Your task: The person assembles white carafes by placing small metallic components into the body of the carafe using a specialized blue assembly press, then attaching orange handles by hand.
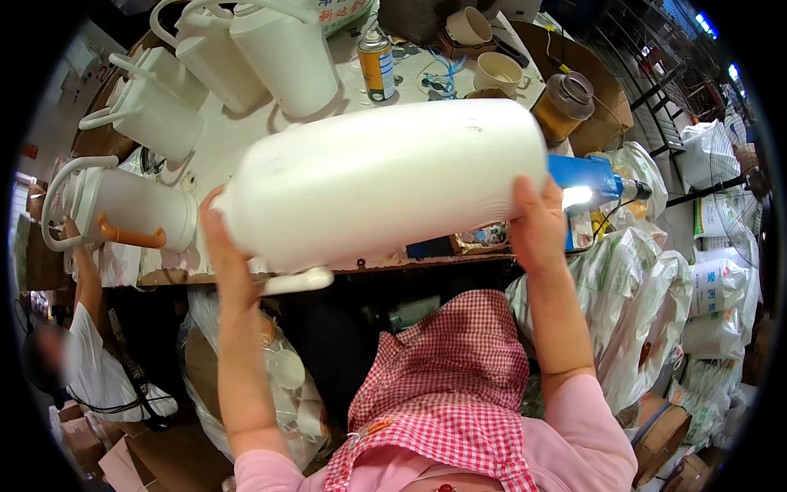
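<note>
A big white thermos jug [385, 176] lies sideways across the view, held up over the table's near edge. My left hand [228, 250] grips its left end, next to a white handle [297, 282] that sticks out below. Around the right end, low on its side, my right hand [539, 225] is closed. Parts of the jug are slightly blurred. To the left, a similar white jug with an orange side handle [131, 234] stands at the table's edge. A co-worker's hand [78, 238] is by its top.
Several white jugs [283, 61] stand at the back left. Beyond my jug are a spray can [376, 66], a cream mug [500, 74] and an amber jar [563, 107]. A blue tool [584, 176] with a bright light lies right. White sacks [631, 303] hang below.
</note>
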Tool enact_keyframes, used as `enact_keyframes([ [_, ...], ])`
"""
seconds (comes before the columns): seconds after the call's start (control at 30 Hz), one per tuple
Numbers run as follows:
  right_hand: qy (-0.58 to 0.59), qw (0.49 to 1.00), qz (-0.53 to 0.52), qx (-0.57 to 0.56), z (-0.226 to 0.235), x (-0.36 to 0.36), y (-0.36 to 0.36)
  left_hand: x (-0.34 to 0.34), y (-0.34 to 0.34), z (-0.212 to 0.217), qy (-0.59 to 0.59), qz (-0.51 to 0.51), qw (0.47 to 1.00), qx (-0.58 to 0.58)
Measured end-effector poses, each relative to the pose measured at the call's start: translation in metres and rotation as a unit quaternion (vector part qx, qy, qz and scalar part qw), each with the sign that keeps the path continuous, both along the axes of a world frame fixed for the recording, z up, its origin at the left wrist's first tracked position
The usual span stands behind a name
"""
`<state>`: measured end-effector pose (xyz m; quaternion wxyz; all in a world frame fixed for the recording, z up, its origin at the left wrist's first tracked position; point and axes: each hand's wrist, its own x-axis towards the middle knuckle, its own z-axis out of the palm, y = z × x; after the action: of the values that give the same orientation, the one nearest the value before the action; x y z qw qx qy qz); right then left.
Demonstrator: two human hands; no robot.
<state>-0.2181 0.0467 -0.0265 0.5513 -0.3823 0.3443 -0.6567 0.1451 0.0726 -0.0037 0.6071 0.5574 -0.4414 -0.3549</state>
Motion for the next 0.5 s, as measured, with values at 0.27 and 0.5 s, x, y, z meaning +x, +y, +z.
enact_keyframes([
  [0.27, 0.115, 0.988, -0.098, -0.044, -0.038, -0.1, -0.003, -0.098, -0.038, -0.036, -0.08, -0.048, 0.994, -0.059],
  [0.5, 0.1, 0.989, -0.1, -0.04, -0.039, -0.113, -0.007, -0.108, -0.047, -0.029, -0.108, -0.061, 0.991, -0.044],
])
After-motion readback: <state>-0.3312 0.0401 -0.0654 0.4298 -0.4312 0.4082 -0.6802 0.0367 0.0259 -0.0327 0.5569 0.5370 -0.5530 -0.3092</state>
